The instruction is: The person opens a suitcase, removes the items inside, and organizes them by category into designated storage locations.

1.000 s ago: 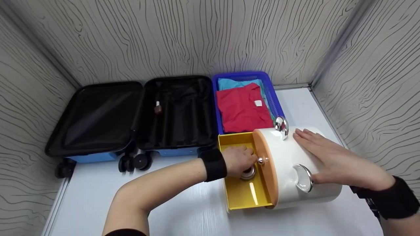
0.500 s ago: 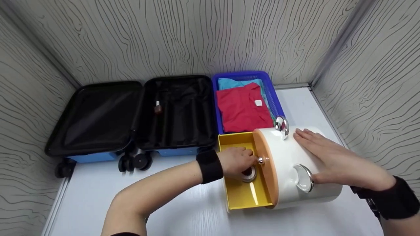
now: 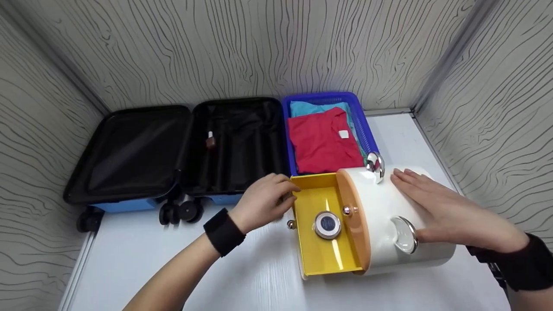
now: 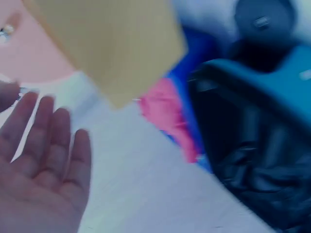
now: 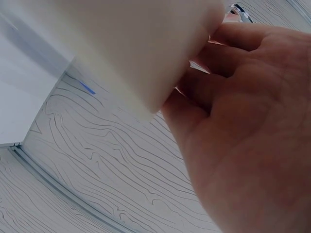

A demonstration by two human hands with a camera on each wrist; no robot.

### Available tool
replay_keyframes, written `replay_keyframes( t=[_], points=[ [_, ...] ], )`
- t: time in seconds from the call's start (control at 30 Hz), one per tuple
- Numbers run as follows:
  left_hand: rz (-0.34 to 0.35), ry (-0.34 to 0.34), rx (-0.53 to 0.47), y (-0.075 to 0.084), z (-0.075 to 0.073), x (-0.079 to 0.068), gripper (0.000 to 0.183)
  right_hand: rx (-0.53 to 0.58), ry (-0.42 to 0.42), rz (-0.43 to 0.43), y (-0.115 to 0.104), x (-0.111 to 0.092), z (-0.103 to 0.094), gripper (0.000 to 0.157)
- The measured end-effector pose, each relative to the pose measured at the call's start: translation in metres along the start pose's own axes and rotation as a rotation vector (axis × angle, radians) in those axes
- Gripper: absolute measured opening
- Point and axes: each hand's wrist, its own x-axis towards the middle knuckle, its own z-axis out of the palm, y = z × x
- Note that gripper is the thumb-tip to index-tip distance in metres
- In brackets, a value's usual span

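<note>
My left hand (image 3: pixel 265 202) hovers by the left edge of the pulled-out yellow drawer (image 3: pixel 313 259), fingers loosely bent and holding nothing; its bare palm (image 4: pixel 43 189) shows in the left wrist view. Inside the drawer lies a small round silver-rimmed container (image 3: pixel 327 225) with a dark centre. The drawer belongs to a white rounded cosmetics box (image 3: pixel 380 207) with a peach front and chrome-edged, ear-like parts. On top of this box rests my right hand (image 3: pixel 453 216), fingers spread fairly straight, thumb beside the nearer ear. In the right wrist view the right fingers (image 5: pixel 194 97) touch the white casing.
An open black-lined suitcase (image 3: pixel 134 151) lies at the back left, a brown nail polish bottle (image 3: pixel 210 141) inside it. Behind the box a blue basket (image 3: pixel 364 125) holds a folded red shirt (image 3: pixel 322 142) and turquoise cloth (image 3: pixel 311 108). Patterned walls enclose the white table (image 3: pixel 242 276).
My left hand has come out of the drawer and moved left, empty, leaving the round container in full sight. The right hand stays on the box.
</note>
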Motion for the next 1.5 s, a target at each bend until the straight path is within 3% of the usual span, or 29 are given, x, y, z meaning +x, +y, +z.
replay_keyframes(
  t=[0.07, 0.17, 0.3, 0.43, 0.57, 0.93, 1.1, 1.5],
  points=[
    [-0.033, 0.050, -0.038, -0.006, 0.008, -0.015, 0.021, 0.005, -0.003, 0.010, 0.000, -0.001, 0.000, 0.113],
    [-0.073, 0.073, -0.092, -0.010, 0.022, -0.036, 0.024, 0.001, -0.007, 0.017, 0.001, -0.003, -0.001, 0.110],
    [-0.120, 0.035, -0.155, -0.009, 0.041, -0.055, 0.032, -0.005, 0.007, 0.006, 0.002, -0.003, 0.000, 0.110],
    [-0.177, 0.003, -0.202, -0.005, 0.054, -0.061, 0.034, -0.003, 0.017, 0.002, 0.003, -0.004, 0.000, 0.111],
    [-0.214, 0.004, -0.258, -0.001, 0.061, -0.060, 0.027, -0.001, 0.009, 0.006, 0.004, -0.004, 0.000, 0.109],
    [-0.228, 0.004, -0.364, 0.006, 0.066, -0.052, 0.017, -0.013, 0.023, -0.029, 0.005, -0.005, -0.002, 0.107],
    [-0.206, -0.007, -0.422, 0.012, 0.074, -0.042, 0.017, -0.002, 0.000, -0.006, 0.004, -0.005, -0.002, 0.109],
    [-0.177, -0.009, -0.454, 0.032, 0.098, -0.009, 0.015, 0.003, -0.001, -0.010, 0.003, -0.002, 0.000, 0.108]
  ],
)
